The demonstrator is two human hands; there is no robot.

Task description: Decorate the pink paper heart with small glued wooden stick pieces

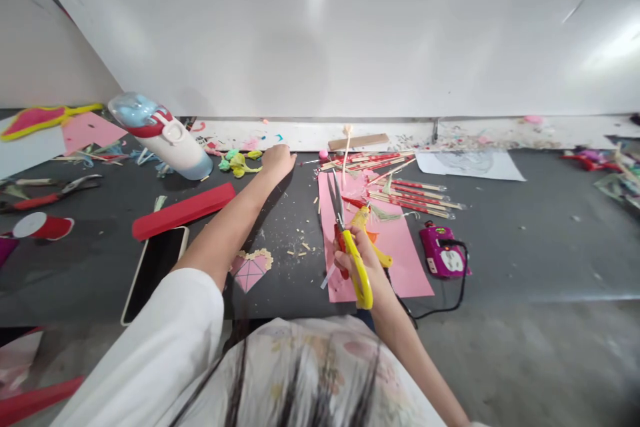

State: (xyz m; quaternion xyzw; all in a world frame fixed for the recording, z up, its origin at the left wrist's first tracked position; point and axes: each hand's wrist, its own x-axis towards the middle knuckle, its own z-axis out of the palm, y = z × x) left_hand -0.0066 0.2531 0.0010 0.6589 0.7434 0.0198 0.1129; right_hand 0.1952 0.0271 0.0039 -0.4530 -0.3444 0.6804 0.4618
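My right hand grips yellow-handled scissors, blades pointing away over a pink paper sheet on the dark table. My left hand is stretched far forward, fingers curled down near the table's back edge, beside small green and yellow bits; I cannot see anything held in it. A bundle of red-patterned sticks lies just beyond and right of the scissors.
A white bottle with a blue lid lies at the back left. A red strip, a phone, pliers, a pink heart cutout and a purple glue gun with a black cord are on the table.
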